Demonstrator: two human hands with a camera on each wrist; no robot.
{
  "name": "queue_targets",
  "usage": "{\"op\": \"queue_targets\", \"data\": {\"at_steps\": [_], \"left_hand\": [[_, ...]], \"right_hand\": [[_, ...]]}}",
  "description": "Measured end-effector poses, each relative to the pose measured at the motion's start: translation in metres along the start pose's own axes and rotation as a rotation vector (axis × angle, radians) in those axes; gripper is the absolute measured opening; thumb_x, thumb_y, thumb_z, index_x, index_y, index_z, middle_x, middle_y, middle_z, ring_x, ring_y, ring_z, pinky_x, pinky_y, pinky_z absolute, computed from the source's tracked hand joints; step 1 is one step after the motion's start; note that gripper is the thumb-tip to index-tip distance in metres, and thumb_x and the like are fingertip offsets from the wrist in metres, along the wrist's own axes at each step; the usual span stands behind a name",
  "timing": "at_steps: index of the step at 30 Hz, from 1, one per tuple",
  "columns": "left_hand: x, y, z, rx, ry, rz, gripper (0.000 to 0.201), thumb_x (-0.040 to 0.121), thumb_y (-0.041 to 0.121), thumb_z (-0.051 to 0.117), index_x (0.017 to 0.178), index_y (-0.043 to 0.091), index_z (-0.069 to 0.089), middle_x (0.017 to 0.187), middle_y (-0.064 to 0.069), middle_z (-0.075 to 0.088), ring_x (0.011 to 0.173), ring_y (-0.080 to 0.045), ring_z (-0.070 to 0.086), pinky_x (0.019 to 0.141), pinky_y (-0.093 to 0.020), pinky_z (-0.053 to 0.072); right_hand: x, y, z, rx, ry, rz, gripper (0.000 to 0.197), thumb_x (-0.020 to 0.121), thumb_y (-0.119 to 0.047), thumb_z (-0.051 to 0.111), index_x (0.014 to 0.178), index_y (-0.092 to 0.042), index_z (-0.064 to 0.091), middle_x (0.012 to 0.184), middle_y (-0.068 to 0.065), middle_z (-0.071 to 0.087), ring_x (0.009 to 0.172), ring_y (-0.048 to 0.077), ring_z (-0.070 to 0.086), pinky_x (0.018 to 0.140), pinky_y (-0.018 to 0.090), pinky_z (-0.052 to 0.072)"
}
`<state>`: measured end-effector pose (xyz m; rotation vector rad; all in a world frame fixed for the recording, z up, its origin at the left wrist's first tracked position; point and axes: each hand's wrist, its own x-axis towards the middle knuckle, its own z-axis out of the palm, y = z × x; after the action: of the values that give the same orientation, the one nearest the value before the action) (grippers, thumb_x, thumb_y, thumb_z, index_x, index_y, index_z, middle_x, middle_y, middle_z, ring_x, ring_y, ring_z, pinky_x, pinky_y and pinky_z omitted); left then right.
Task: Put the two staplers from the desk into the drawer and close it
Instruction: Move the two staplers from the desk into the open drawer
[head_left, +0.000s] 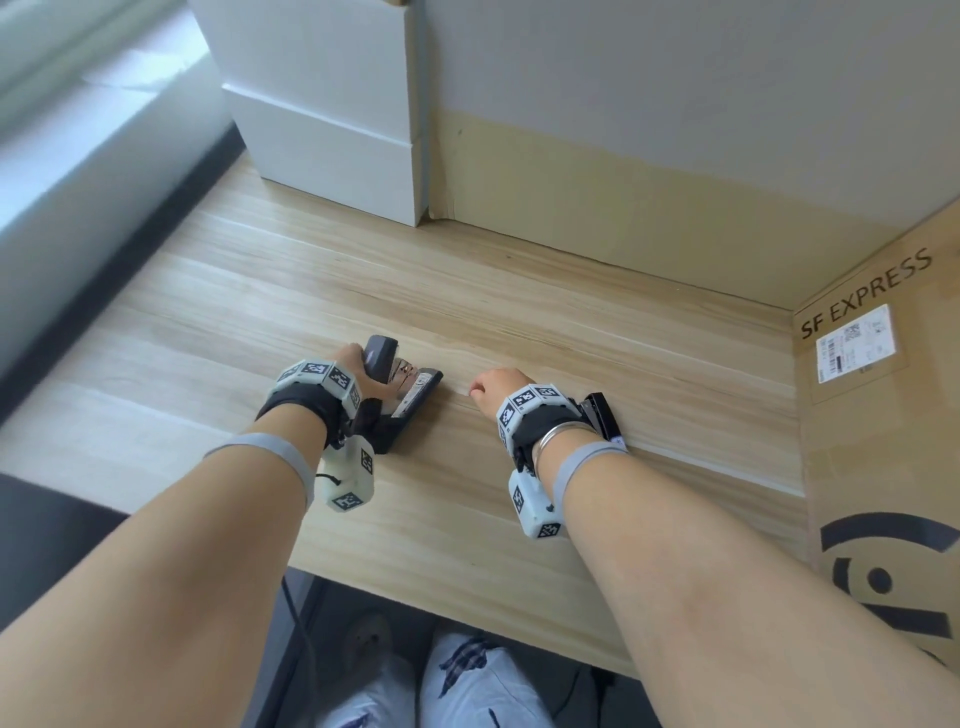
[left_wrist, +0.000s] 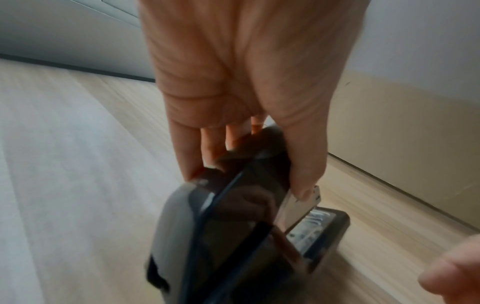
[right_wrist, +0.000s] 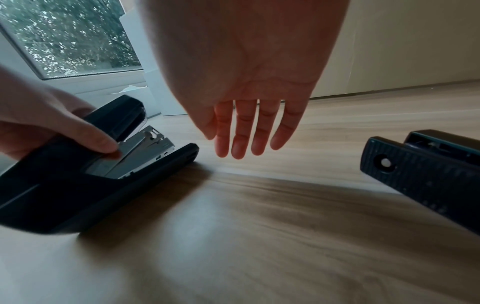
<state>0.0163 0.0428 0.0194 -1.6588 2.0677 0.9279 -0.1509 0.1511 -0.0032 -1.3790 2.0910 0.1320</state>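
A large black stapler (head_left: 402, 395) sits mid-desk with its top arm raised off the metal magazine. My left hand (head_left: 358, 371) grips that top arm, thumb on one side and fingers on the other (left_wrist: 233, 185) (right_wrist: 78, 156). A second, smaller black stapler (head_left: 602, 415) (right_wrist: 426, 172) lies on its side to the right, partly hidden behind my right wrist. My right hand (head_left: 493, 389) (right_wrist: 249, 131) hovers over the wooden desk (head_left: 519, 312) between the two staplers, fingers straight and loose, holding nothing. No drawer shows in any view.
A white box unit (head_left: 322, 104) stands at the back left against the wall. A brown SF Express carton (head_left: 878, 415) lines the desk's right side. A window (right_wrist: 67, 37) is at the left. My knees show under the desk's front edge.
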Motion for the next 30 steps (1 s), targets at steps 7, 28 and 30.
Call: {"op": "queue_targets", "data": {"at_steps": [7, 28, 30], "left_hand": [[-0.026, -0.012, -0.009, 0.08, 0.089, 0.059, 0.034, 0.074, 0.028, 0.073, 0.094, 0.009, 0.053, 0.088, -0.008, 0.054, 0.081, -0.026, 0.051, 0.073, -0.03, 0.042], [-0.137, -0.29, -0.066, 0.009, 0.261, -0.144, 0.029, 0.069, 0.021, 0.073, 0.085, 0.012, 0.051, 0.085, -0.008, 0.058, 0.079, -0.028, 0.054, 0.077, -0.034, 0.049], [-0.144, -0.321, -0.057, -0.007, 0.247, -0.186, 0.028, 0.069, 0.022, 0.073, 0.084, 0.013, 0.051, 0.084, -0.007, 0.058, 0.079, -0.029, 0.055, 0.075, -0.034, 0.049]], "right_hand": [[-0.006, -0.022, 0.013, -0.037, -0.031, -0.011, 0.036, 0.095, -0.015, 0.037, 0.115, -0.011, 0.067, 0.117, 0.013, 0.069, 0.107, 0.033, 0.063, 0.093, 0.037, 0.051], [-0.045, -0.23, 0.086, -0.226, 0.057, -0.09, 0.039, 0.093, -0.013, 0.041, 0.127, -0.017, 0.058, 0.132, 0.008, 0.057, 0.122, 0.032, 0.053, 0.1, 0.039, 0.047], [-0.047, -0.25, 0.097, -0.211, 0.095, -0.095, 0.04, 0.093, -0.014, 0.042, 0.132, -0.017, 0.053, 0.137, 0.007, 0.052, 0.128, 0.031, 0.047, 0.103, 0.04, 0.043]]}}
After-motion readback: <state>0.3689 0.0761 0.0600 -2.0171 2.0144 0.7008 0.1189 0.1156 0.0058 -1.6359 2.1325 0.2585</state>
